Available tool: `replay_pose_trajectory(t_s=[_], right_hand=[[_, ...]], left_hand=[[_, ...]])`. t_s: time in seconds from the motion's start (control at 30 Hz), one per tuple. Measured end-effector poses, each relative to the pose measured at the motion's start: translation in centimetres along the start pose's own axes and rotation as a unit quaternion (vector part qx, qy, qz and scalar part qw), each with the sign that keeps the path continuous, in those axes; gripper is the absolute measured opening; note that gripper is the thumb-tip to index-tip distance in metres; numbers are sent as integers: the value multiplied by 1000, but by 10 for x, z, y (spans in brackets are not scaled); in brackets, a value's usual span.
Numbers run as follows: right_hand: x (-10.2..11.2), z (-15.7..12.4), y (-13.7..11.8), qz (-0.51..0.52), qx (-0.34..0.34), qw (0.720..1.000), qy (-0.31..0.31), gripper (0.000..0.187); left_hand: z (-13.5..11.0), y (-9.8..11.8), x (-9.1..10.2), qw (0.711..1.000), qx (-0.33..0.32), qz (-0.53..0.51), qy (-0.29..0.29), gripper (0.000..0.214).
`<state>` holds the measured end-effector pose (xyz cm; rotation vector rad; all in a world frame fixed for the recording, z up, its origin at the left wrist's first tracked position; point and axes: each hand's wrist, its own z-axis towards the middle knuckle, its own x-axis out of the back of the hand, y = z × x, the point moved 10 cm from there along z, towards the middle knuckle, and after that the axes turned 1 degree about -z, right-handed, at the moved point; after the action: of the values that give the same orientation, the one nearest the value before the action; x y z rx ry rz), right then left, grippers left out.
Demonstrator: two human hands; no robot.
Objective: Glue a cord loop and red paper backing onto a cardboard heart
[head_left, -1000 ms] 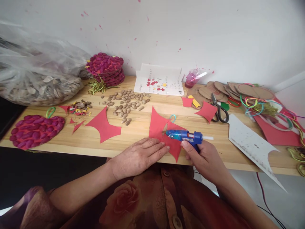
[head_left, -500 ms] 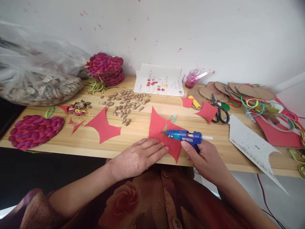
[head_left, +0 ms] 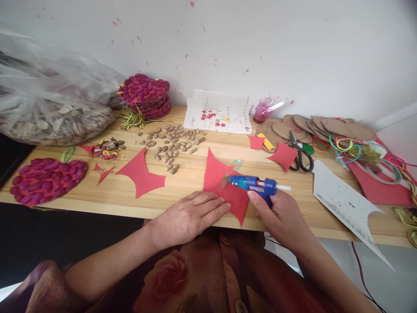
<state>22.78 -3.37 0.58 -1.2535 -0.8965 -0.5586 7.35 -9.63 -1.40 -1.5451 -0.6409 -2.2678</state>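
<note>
My right hand [head_left: 282, 214] grips the hot-glue gun [head_left: 256, 184], nozzle [head_left: 227, 178] aimed at nine o'clock above red paper [head_left: 213, 173] under my flat left hand [head_left: 192, 217].

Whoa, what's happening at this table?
A person's right hand holds a blue glue gun, its tip over some red paper. The left hand lies flat, fingers spread across the lower part of that paper. Peanuts lie loose farther back, and a bumpy purple shape lies at the table's left end.
</note>
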Motion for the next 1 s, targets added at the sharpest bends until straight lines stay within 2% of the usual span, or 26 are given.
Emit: replay_pose_trajectory(t_s=[0.23,0.8,1.0], right_hand=[[0,4,1,-30,3,1000,3,41],[9,6,3,-102,9,993,65,44],[9,8,6,-119,11,990,69,44]], left_hand=[[0,0,1,1000,2,-3,7,46],[-1,-1,1,1000,4,-10,14,47],[-1,-1,2,1000,3,-4,20,46]])
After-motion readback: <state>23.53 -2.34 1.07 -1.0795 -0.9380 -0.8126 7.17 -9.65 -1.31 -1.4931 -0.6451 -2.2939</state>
